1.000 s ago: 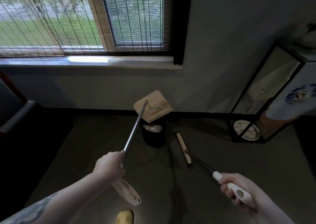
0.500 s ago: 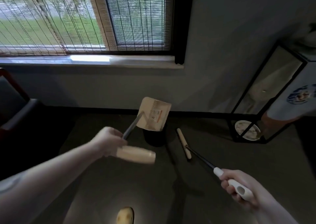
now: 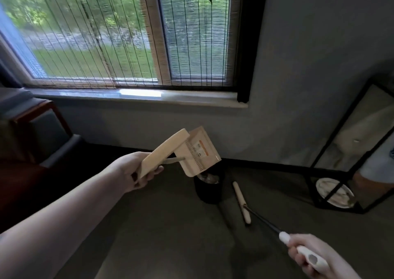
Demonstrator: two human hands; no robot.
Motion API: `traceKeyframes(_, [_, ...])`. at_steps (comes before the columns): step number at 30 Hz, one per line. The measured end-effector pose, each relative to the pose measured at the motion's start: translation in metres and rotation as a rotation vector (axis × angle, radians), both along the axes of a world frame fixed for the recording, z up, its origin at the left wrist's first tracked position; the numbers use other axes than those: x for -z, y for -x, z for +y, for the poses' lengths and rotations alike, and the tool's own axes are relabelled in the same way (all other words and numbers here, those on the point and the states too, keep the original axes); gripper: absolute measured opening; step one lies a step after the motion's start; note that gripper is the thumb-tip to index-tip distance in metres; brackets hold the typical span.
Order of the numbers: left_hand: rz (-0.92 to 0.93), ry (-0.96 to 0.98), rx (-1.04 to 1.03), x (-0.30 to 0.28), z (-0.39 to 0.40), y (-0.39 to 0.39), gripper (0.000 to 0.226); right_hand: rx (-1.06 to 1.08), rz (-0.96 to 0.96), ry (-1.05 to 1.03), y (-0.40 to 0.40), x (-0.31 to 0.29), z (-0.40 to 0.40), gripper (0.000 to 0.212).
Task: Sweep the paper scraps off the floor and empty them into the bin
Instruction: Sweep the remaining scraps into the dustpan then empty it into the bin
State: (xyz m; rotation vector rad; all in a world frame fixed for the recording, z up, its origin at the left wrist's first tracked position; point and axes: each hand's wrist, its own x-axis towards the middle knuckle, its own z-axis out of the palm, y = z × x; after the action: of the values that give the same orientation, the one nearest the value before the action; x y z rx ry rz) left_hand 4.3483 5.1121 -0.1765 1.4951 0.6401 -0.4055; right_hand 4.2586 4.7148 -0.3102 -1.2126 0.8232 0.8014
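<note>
we've got the left hand (image 3: 138,172) curled round the cream handle of the dustpan (image 3: 198,150), holding it up in the air, tipped on its side right above the bin (image 3: 207,190). the pan's lower edge sits just over the bin's rim, and down inside that black bin we can make out pale paper scraps (image 3: 210,178). over on the other side, the right hand (image 3: 317,257) is wrapped round the white grip of the broom (image 3: 242,202), its dark pole running up and left to the long cream head, which lies on the floor (image 3: 160,236) just to the right of the bin. the bin stands near the wall under the window (image 3: 128,33), and a black-framed mirror (image 3: 351,161) leans at the far right.
</note>
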Motion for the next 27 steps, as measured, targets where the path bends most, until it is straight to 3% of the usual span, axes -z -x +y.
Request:
traceKeyframes(9, [-0.149, -0.032, 0.020, 0.012, -0.070, 0.031, 0.018, 0.011, 0.018, -0.024, -0.006, -0.006, -0.022, 0.004])
traceKeyframes(14, [-0.183, 0.024, 0.100, 0.028, -0.118, 0.031, 0.020, 0.085, 0.016, 0.011, 0.007, -0.016, -0.030, 0.027])
traceKeyframes(20, [-0.127, 0.089, 0.141, 0.052, -0.160, 0.025, 0.017, 0.166, -0.056, 0.099, 0.025, -0.027, -0.038, 0.011])
traceKeyframes(27, [0.049, 0.120, 0.161, 0.090, -0.199, -0.007, 0.022, 0.209, -0.035, 0.115, 0.012, -0.028, -0.056, 0.010])
